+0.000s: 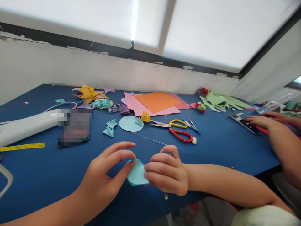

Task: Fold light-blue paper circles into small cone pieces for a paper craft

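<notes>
A folded light-blue piece of paper (137, 174) is held between my two hands above the table's front part. My left hand (109, 171) pinches its upper left corner between thumb and fingers. Its right side is gripped by my right hand (168, 172), whose thumb is hidden behind the curled fingers. Just beyond lie light-blue paper circles (128, 123), folded light-blue pieces (109, 128) and a folded yellow piece (145, 116). Scissors (172, 128) with one yellow and one red handle lie partly open beside them, and a thin wire (160, 142) stretches across the tabletop.
Orange and pink sheets (157, 102) are stacked near the wall. Yellow scraps (88, 93) and green scraps (215, 100) lie at the back. A white power strip (30, 127) and a blurred phone (75, 127) occupy the left. Another person's hand (261, 121) rests over a phone (242, 123) at right.
</notes>
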A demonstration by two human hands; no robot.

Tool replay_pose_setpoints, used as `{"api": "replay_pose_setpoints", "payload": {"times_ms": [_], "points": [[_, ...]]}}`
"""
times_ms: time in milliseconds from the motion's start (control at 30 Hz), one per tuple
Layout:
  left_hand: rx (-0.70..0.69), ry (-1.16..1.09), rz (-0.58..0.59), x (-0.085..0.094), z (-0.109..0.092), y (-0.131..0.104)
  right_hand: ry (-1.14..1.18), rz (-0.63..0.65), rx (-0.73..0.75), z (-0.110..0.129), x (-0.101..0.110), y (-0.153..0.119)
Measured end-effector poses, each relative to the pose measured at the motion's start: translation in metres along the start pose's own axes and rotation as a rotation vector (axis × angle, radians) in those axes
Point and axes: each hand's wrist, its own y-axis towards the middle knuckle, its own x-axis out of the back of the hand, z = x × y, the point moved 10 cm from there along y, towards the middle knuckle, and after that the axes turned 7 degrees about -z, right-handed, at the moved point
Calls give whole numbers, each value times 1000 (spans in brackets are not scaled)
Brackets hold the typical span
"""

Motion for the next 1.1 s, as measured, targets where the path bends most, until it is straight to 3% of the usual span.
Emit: {"api": "replay_pose_setpoints", "payload": {"times_ms": [100,267,500,567,700,833,1100], "points": [[-59,38,-55,6,-12,-1,58,-1,-133,-11,-3,3],[91,-28,-25,-1,-4,-7,206,23,-386,-30,-12,4],[168,-103,-39,-1,6,-3,304,66,-483,-30,-18,2],[232,-164,-43,-1,11,-3,258,52,-406,-26,-16,3],[312,-262,-53,1,16,-1,51,18,-70,-7,-7,7],[338,-244,-62,5,20,0,-108,-9,101,-2,1,9],[136,-177,-32,3,5,-7,-108,-97,264,16,7,8]]}}
